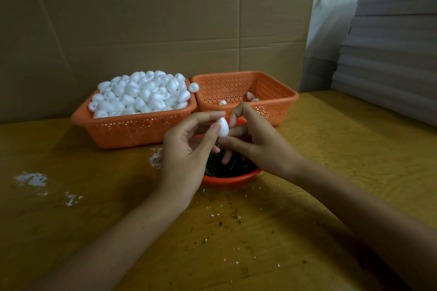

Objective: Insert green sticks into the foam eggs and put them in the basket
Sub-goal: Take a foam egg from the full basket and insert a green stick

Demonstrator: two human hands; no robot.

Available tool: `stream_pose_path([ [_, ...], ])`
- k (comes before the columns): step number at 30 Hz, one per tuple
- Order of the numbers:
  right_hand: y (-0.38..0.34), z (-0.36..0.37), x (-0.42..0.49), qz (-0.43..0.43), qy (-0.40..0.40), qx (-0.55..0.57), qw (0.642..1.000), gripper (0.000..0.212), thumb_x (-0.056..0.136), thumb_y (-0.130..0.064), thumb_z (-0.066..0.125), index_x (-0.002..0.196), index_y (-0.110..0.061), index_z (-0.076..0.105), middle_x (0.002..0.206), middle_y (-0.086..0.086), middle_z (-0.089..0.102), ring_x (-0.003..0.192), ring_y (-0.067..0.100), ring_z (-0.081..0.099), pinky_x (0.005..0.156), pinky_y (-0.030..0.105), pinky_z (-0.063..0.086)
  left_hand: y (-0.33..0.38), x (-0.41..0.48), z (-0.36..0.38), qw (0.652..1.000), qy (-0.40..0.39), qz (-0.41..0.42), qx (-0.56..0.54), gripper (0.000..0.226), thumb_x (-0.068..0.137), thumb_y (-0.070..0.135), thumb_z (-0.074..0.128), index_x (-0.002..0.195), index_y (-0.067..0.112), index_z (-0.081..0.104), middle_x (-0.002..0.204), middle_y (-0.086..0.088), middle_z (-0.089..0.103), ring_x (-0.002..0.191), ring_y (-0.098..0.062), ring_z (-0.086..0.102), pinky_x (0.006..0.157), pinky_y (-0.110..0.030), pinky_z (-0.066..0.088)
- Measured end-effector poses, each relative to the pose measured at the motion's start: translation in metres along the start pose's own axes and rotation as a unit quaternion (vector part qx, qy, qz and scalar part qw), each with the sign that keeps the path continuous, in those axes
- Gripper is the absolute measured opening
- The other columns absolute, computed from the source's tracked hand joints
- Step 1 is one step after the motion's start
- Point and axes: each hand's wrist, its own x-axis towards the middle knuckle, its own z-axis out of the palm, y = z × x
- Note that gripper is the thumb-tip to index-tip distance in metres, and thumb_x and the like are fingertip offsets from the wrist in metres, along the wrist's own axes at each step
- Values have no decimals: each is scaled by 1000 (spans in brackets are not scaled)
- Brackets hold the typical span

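White foam egg (222, 127) is pinched in your left hand (186, 151); your right hand (257, 146) touches it with curled fingers, its grip unclear.

No lettering, label, brand or number is legible anywhere, neither on the brown cardboard (142, 19) filling the upper frame, nor on the left orange basket (132, 133), the right orange basket (279, 111) at centre or the grey boards (390, 54) stacked at far right.

One wide-angle camera on the person's head looks forward and down, close over the wooden table (331, 139), facing the cardboard wall (165, 30) behind it.
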Motion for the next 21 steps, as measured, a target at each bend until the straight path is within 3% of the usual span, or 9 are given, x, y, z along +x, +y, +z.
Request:
stream_pose_path([
  [21,5,0,0,-14,4,-11,1000,27,102,-5,61,112,2,38,93,8,77,76,32,76,78,55,62,7,-1,2,1000,-13,-10,-7,16,99,2,67,107,13,76,103,0,78,98,-16,73,71,-23,57],
])
